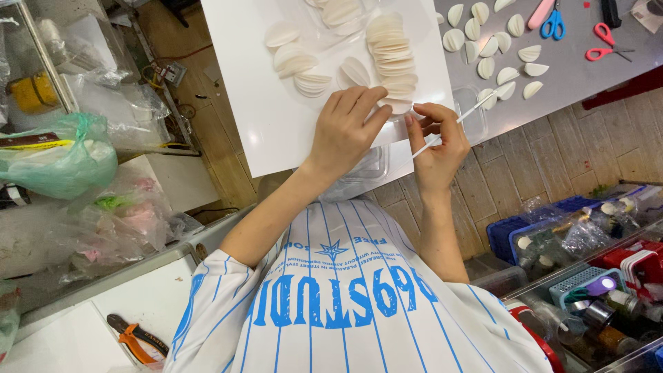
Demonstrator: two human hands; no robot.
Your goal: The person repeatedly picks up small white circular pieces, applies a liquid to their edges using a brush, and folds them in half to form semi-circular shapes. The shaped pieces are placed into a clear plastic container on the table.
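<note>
Head view: overlapped row of white half-round pieces [395, 59] laid down the white board [242, 103]; lowest piece pressed by left hand [343, 131], fingers flat. Thin white stick [452, 124] pinched in right hand [436, 141]. Loose pieces [494, 48] unplaced on grey table [587, 83]; much judged remaining.

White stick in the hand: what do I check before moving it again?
1. Thin white stick pinched in the right hand fingers: ok.
2. Left hand resting flat on the near end of the row of overlapping white round discs: ok.
3. Flat white board lying under the discs: ok.
4. Anything on the stick's tip: cannot tell.
5. Blue-handled scissors and red-handled scissors lying apart from both hands: ok.
</note>
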